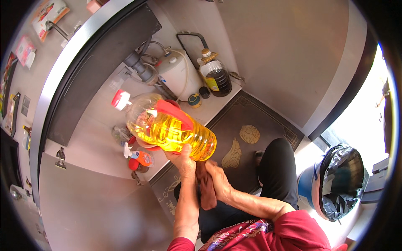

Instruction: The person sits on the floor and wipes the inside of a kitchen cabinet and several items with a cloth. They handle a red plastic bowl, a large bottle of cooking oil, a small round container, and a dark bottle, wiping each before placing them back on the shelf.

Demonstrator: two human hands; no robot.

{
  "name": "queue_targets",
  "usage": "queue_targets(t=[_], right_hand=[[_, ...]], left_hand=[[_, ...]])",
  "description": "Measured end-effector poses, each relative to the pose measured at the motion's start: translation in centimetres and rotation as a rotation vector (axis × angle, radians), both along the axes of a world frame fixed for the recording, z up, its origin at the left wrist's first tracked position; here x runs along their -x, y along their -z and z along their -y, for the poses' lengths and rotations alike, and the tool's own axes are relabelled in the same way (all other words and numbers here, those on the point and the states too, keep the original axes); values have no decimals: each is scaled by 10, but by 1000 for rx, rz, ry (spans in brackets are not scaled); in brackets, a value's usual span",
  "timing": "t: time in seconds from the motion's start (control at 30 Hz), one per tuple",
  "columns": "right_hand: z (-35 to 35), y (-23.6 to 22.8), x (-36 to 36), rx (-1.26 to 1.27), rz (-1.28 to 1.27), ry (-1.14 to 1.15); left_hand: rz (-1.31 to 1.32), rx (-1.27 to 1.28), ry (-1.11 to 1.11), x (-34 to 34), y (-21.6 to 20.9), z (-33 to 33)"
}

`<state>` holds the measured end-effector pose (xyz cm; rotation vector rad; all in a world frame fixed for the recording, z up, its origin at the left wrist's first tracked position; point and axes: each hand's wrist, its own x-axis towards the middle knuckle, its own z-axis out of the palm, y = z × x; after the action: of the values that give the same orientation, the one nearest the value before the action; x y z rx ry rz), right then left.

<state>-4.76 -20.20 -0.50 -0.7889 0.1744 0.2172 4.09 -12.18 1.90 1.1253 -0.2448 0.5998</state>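
Clear plastic bottle of yellow liquid (176, 136): in the left grip (184, 162), neck end to the far left.
Limp brown cloth-like piece (207, 192): at the right grip (220, 184), between it and the left.
White cylindrical tank (180, 77): beyond both grips, on the white cabinet floor (211, 106).
Clear plastic jug of dark liquid (220, 81): right of the tank, beyond the right grip.
Orange-bodied plastic spray bottle (145, 158): left of the left grip, beside a small red-lidded jar (136, 165).
Dark patterned floor mat (272, 117): beneath both grips.
Round bin with black plastic liner (343, 184): right of the right grip.
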Motion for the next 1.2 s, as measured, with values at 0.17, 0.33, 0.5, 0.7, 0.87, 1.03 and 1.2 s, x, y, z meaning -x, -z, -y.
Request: queue_targets(t=[0.17,0.33,0.5,0.7,0.87,1.03,1.2], right_hand=[[27,-25,20,273,386,215],[38,-12,-36,1040,771,834],[52,-31,-70,549,435,501],[72,23,-144,264,337,283],[57,14,-129,-556,199,-81],[33,12,-77,-843,45,-143],[19,-4,-40,-873,-26,-68]], left_hand=[[-63,-63,28,2,10,-12],[-78,48,194,13,1,12],[-105,69,222,18,-4,6],[-95,54,309,24,1,8],[-49,59,303,27,-4,9],[-59,94,227,10,10,4],[-30,-19,91,0,13,2]])
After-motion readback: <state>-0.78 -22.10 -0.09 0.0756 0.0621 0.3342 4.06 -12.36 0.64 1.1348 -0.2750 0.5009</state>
